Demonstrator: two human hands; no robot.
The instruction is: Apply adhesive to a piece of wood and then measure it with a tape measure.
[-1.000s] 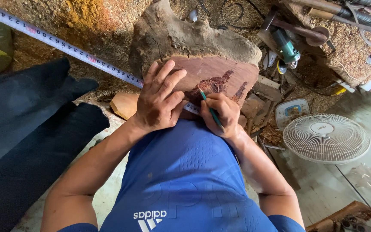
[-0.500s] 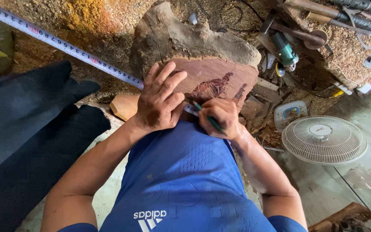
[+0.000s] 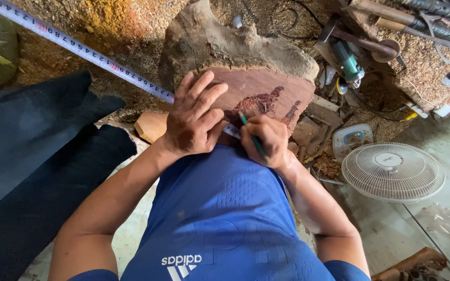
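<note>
A thick reddish wood slab (image 3: pixel 256 88) with rough bark edges stands in front of me. A white measuring tape (image 3: pixel 79 49) runs from the top left corner down to the slab. My left hand (image 3: pixel 194 122) lies flat on the slab with fingers spread, pinning the tape end. My right hand (image 3: pixel 269 140) grips a green pencil (image 3: pixel 251 136), its tip touching the slab beside the tape. My blue shirt covers the slab's lower edge.
A white floor fan (image 3: pixel 391 171) lies face up at the right. A green angle grinder (image 3: pixel 347 62), hoses and metal tools sit in sawdust at top right. Dark cloth (image 3: pixel 32 156) covers the left. A small wood block (image 3: pixel 149 126) lies by my left wrist.
My right hand with the pencil has shifted slightly along the tape. The left hand stays pressed on the slab.
</note>
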